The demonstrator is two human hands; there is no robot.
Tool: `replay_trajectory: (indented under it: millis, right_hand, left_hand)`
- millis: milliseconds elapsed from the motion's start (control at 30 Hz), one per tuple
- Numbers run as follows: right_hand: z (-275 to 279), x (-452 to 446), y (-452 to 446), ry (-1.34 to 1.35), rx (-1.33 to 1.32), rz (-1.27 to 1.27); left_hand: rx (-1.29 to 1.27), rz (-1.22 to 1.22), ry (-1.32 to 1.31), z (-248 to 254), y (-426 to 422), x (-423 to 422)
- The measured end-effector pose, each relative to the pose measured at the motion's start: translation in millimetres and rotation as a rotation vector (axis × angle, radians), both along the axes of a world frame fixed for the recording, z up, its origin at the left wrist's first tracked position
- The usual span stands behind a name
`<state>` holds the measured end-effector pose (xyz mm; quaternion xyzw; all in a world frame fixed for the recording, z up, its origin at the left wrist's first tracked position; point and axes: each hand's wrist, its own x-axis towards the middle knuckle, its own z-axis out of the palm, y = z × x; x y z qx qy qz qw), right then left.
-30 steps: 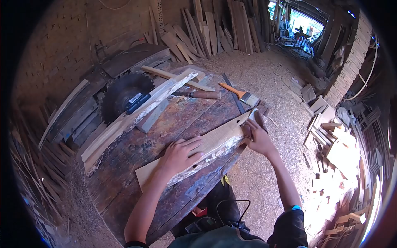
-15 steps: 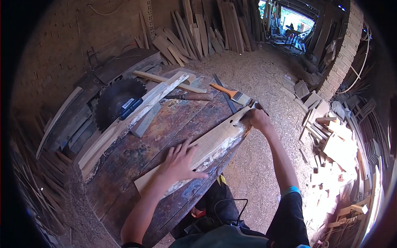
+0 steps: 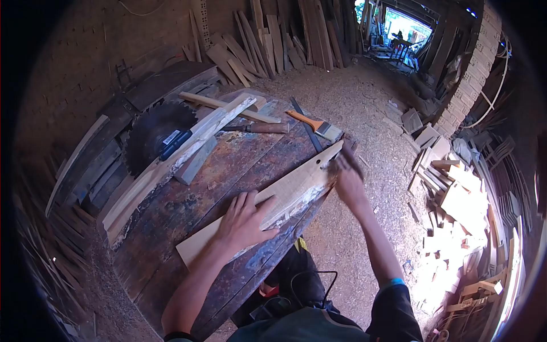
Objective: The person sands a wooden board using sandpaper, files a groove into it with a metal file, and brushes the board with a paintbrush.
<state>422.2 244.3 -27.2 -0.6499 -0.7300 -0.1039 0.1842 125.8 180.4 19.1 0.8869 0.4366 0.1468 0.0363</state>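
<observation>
A pale wooden board with a rough, white-flecked edge lies diagonally along the near edge of the worn workbench. My left hand lies on the board with thumb and fingers apart, pressing on its nearer half. At the far end, beside a small dark hole, my right hand is curled against the board's edge. Motion blurs its fingers, and I cannot make out what is in them. Just beyond that end lies a paintbrush with an orange handle, across a dark flat bar.
Across the bench lie a wooden-handled tool, a long white-flecked timber, a short block and a toothed circular saw blade. Planks lean against the back wall. Offcuts are heaped at right on the shavings-covered floor.
My right hand has shifted slightly toward me along the board's end and is now more blurred. My left hand stays on the board. The whole view has shifted slightly.
</observation>
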Motion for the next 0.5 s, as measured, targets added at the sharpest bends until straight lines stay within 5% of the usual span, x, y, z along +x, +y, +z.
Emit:
replay_trajectory:
  millis: [133, 367, 500]
  right_hand:
    - [28, 17, 19, 0.135, -0.208, -0.026]
    - [-10, -20, -21, 0.212, 0.161, 0.003]
    - [0, -19, -44, 0.259, 0.088, 0.094]
  left_hand:
    - [0.14, -0.034, 0.045, 4, -4, 3]
    - [0.115, -0.02, 0.046, 5, -9, 1]
    - [0.297, -0.074, 0.1, 2, -14, 1]
